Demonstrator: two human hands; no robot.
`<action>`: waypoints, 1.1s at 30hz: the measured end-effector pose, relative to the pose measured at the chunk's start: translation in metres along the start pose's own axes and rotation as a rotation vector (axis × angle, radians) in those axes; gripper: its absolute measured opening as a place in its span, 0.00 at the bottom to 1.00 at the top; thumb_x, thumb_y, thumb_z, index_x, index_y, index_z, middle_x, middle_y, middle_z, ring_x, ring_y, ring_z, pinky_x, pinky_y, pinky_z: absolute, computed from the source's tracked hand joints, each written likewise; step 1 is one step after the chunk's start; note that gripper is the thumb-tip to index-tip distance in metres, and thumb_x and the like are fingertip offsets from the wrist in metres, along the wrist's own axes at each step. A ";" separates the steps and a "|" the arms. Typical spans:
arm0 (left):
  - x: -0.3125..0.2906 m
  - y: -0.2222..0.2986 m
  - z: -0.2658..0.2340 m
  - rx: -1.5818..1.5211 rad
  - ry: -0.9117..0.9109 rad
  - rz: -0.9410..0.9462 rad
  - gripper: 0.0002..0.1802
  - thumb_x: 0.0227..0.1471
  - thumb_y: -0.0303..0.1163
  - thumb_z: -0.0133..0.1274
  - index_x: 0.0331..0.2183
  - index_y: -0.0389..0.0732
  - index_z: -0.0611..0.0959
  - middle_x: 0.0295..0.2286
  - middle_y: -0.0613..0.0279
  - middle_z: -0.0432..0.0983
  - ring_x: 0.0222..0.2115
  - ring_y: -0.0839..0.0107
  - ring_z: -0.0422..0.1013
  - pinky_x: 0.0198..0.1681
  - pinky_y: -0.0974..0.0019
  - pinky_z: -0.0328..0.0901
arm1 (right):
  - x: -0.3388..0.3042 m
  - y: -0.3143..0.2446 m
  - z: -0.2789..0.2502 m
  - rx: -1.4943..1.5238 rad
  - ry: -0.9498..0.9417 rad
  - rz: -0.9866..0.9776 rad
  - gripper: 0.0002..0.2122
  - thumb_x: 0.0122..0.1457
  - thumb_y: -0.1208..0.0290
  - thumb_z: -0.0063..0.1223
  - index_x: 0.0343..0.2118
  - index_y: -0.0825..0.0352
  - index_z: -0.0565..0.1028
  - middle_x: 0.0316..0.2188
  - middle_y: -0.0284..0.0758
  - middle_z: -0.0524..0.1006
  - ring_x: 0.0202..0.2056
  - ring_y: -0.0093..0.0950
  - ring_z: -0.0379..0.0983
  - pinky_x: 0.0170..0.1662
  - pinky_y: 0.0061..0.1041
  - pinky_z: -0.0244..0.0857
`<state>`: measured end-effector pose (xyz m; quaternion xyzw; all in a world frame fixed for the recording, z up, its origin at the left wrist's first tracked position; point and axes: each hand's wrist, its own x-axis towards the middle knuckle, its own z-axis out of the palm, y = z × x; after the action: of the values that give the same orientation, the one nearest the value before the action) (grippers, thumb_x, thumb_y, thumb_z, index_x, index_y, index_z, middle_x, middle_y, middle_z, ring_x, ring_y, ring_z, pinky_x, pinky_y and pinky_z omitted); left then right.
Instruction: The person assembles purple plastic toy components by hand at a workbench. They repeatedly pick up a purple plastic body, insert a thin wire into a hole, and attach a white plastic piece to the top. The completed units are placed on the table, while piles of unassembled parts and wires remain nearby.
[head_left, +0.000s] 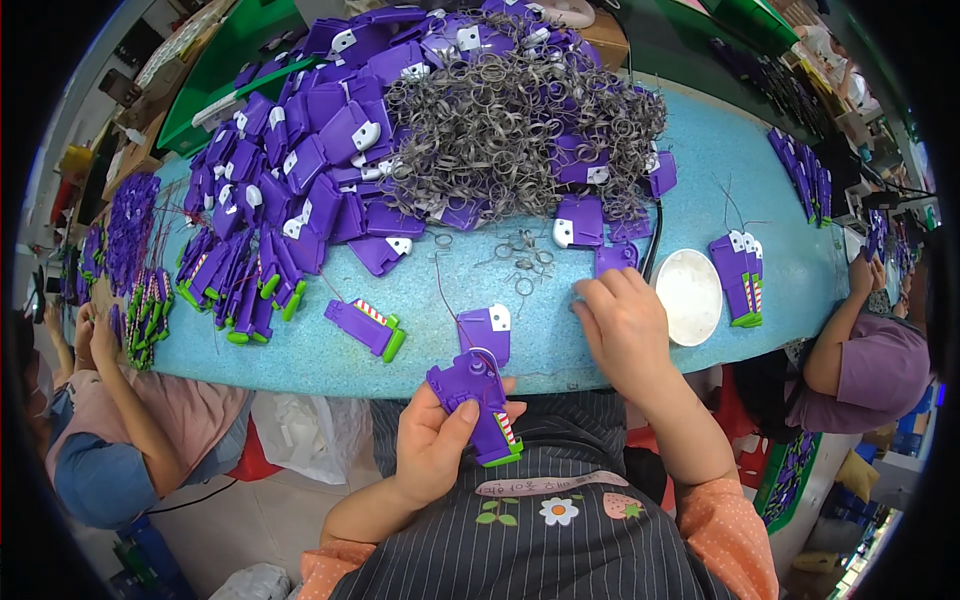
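Note:
My left hand (440,440) grips a purple plastic toy wing part (470,385) with a green end and a red-and-white striped band, at the table's front edge. A pale ring-like strip and a thin wire show at its top. My right hand (628,330) is over the table with its fingers curled together; what they hold, if anything, is hidden. Just beyond those fingers lies a small purple piece (615,258). Behind the held part rests a purple plate with a white corner (487,332). To its left is another green-tipped wing part (366,328).
A large heap of purple plates (320,160) and a tangle of grey metal rings (510,125) fill the far table (570,355). A white bowl (689,298) stands right of my right hand. Finished-looking wing parts (738,280) lie farther right. Other people sit on both sides.

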<state>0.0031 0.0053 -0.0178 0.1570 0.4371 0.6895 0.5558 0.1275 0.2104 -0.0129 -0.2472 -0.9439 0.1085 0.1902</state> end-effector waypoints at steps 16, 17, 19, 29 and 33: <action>0.002 0.005 0.005 0.005 -0.030 -0.061 0.19 0.58 0.25 0.38 0.50 0.31 0.62 0.45 0.41 0.68 0.44 0.56 0.70 0.48 0.57 0.66 | -0.056 0.041 -0.070 0.225 0.237 0.465 0.01 0.48 0.81 0.56 0.24 0.71 0.75 0.18 0.34 0.70 0.23 0.24 0.65 0.27 0.21 0.56; 0.001 0.005 0.006 0.007 -0.044 -0.066 0.19 0.58 0.24 0.38 0.51 0.31 0.61 0.45 0.41 0.68 0.44 0.56 0.70 0.49 0.57 0.65 | -0.056 0.038 -0.072 0.271 0.298 0.510 0.01 0.48 0.81 0.55 0.24 0.71 0.75 0.18 0.33 0.69 0.23 0.22 0.64 0.27 0.20 0.55; -0.003 0.005 0.008 0.012 -0.069 -0.075 0.19 0.58 0.23 0.37 0.51 0.32 0.61 0.46 0.41 0.67 0.45 0.56 0.69 0.50 0.57 0.64 | -0.060 0.033 -0.074 0.406 0.398 0.501 0.01 0.50 0.82 0.53 0.25 0.72 0.73 0.20 0.30 0.69 0.23 0.17 0.61 0.27 0.16 0.53; 0.002 0.010 0.030 -0.003 -0.176 -0.063 0.21 0.58 0.22 0.35 0.53 0.30 0.59 0.47 0.50 0.66 0.47 0.66 0.67 0.51 0.66 0.62 | -0.037 -0.043 -0.023 1.219 -0.042 0.238 0.01 0.55 0.80 0.48 0.30 0.70 0.70 0.39 0.39 0.67 0.37 0.22 0.64 0.40 0.20 0.59; -0.001 0.011 0.024 0.047 -0.150 -0.040 0.20 0.58 0.23 0.36 0.52 0.28 0.60 0.46 0.51 0.68 0.45 0.67 0.69 0.49 0.68 0.63 | -0.038 -0.049 -0.013 1.603 -0.241 0.396 0.03 0.58 0.78 0.47 0.33 0.70 0.68 0.43 0.41 0.69 0.41 0.23 0.68 0.43 0.22 0.64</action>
<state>0.0133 0.0152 0.0050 0.2123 0.4135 0.6540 0.5969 0.1426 0.1506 0.0023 -0.1851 -0.5335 0.8046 0.1837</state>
